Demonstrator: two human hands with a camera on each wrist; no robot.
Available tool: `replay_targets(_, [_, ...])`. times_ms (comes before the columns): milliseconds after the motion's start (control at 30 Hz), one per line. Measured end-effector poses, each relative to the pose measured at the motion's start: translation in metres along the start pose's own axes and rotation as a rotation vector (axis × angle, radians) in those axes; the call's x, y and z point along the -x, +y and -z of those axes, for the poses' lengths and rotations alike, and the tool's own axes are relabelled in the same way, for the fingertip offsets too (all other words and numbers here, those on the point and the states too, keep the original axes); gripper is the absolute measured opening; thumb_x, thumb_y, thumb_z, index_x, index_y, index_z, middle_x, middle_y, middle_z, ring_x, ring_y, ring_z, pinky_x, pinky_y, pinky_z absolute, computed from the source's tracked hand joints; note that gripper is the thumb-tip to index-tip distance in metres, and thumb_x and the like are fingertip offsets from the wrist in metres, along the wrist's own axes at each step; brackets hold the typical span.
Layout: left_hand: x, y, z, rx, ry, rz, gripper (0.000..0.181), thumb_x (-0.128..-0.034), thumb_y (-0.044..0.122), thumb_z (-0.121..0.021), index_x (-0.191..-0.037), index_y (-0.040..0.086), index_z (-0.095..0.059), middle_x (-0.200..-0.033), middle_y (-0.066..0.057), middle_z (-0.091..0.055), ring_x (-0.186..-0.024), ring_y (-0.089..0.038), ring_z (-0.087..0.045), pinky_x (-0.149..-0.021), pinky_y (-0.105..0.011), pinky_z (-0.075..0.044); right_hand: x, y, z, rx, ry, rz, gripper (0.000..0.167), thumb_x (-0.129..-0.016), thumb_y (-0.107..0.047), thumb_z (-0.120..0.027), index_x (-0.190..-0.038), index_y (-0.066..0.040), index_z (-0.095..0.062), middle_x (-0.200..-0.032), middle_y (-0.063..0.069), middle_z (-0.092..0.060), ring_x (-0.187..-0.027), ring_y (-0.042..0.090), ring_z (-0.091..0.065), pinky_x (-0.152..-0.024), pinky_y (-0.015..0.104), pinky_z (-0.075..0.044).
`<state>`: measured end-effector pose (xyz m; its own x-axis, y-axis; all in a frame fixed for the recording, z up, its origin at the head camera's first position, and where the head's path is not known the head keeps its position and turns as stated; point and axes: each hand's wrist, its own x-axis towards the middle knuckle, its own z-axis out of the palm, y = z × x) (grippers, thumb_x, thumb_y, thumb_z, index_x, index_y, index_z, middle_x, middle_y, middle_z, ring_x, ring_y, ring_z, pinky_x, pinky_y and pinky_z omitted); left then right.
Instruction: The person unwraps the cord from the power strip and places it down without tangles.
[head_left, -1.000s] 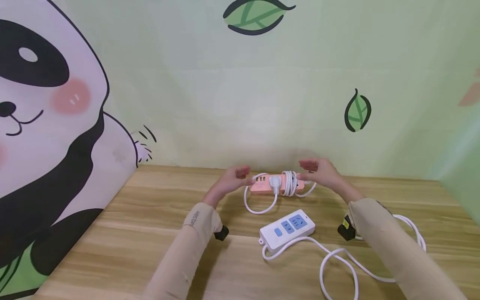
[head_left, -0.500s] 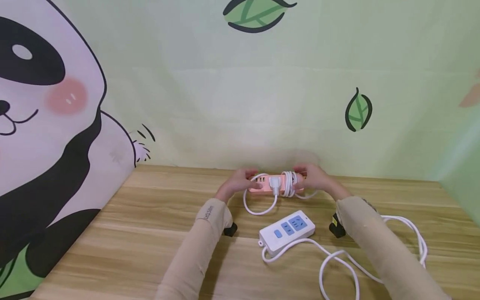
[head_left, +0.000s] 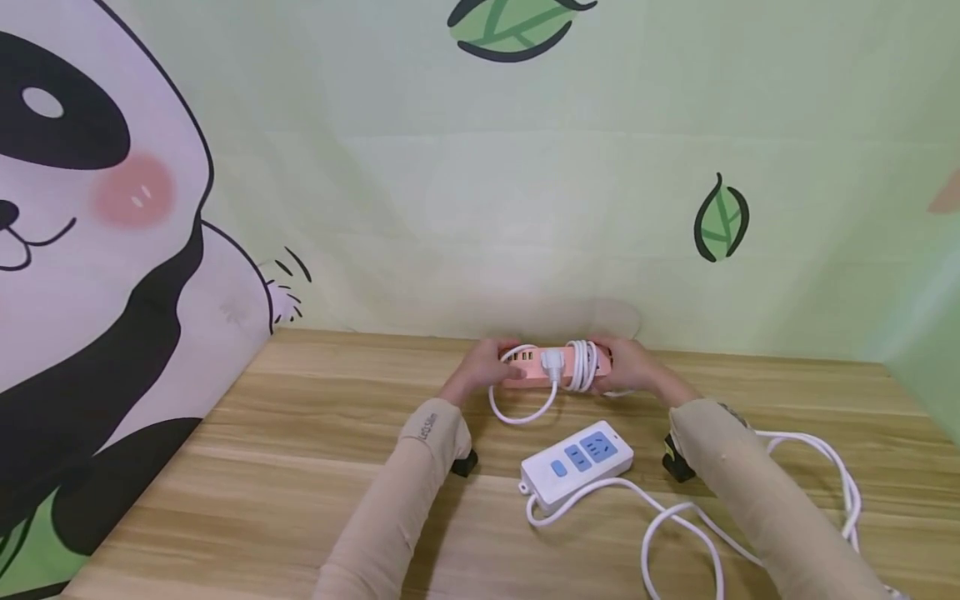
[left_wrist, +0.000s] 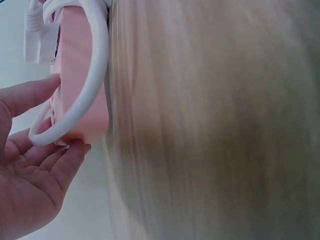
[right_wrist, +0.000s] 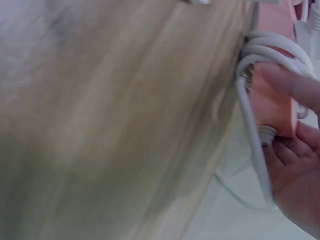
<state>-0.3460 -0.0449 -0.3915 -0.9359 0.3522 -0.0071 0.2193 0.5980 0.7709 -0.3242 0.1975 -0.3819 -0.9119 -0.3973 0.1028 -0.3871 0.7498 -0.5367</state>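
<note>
A pink power strip lies at the back of the table, its white cord wound in several turns round its right part. In its middle sits a white plug, from which the cord loops forward and left. My left hand grips the strip's left end; in the left wrist view the thumb is on the socket face and the fingers curl round the end. The other end is held by my right hand, thumb on the strip's side near the wound cord, fingers behind it.
In front of the pink strip lies a white power strip with blue sockets. Its white cord trails right in loops, passing under the right sleeve. A printed wall rises right behind the table.
Both hands have come inward from either side of the pink power strip and now hold its two ends. The strip has barely moved, and the white strip stays put.
</note>
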Motion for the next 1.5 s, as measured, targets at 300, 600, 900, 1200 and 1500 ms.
replay_targets(300, [0.000,0.004,0.003,0.013,0.035,-0.064,0.054,-0.0741,0.005,-0.068,-0.125,-0.001,-0.052,-0.119,-0.015,-0.059,-0.103,-0.025,-0.055,-0.089,-0.033,-0.044,0.005,0.011,-0.002,-0.049,0.107,-0.003,0.059,-0.066,-0.004,-0.076,-0.119,0.008,-0.054,-0.107,0.022,-0.061,-0.091,0.029,-0.056,-0.081,0.041,-0.046])
replay_targets(600, [0.004,0.044,0.009,0.252,0.250,-0.200,0.044,-0.0807,0.008,-0.067,-0.122,-0.002,-0.055,-0.118,-0.017,-0.060,-0.107,-0.025,-0.058,-0.087,-0.029,-0.047,0.012,0.006,0.013,-0.145,0.193,-0.076,0.046,-0.072,-0.003,-0.072,-0.114,0.006,-0.058,-0.102,0.020,-0.063,-0.085,0.025,-0.054,-0.074,0.035,-0.046])
replay_targets(900, [0.004,0.058,0.000,0.220,0.118,-0.246,0.045,-0.0798,0.002,-0.063,-0.123,-0.004,-0.053,-0.119,-0.021,-0.058,-0.104,-0.027,-0.059,-0.085,-0.025,-0.048,0.011,-0.008,0.018,-0.167,0.167,-0.144,0.053,-0.074,-0.006,-0.073,-0.121,0.008,-0.053,-0.109,0.023,-0.061,-0.090,0.028,-0.056,-0.080,0.040,-0.048])
replay_targets(1200, [0.006,0.062,-0.002,0.040,-0.027,-0.347,0.052,-0.0744,-0.008,-0.064,-0.124,-0.005,-0.051,-0.118,-0.018,-0.059,-0.100,-0.023,-0.059,-0.081,-0.021,-0.048,0.019,-0.012,0.021,-0.183,0.138,-0.134,0.055,-0.072,-0.008,-0.074,-0.120,0.007,-0.053,-0.108,0.022,-0.062,-0.089,0.027,-0.059,-0.080,0.039,-0.049])
replay_targets(1500, [0.011,0.057,-0.009,-0.112,0.070,-0.455,0.044,-0.0707,0.002,-0.073,-0.114,0.002,-0.063,-0.100,-0.010,-0.067,-0.072,-0.011,-0.055,-0.062,-0.015,-0.044,0.029,-0.023,0.015,-0.202,0.115,-0.101,0.055,-0.073,-0.008,-0.073,-0.120,0.010,-0.052,-0.106,0.023,-0.062,-0.088,0.026,-0.059,-0.076,0.035,-0.050])
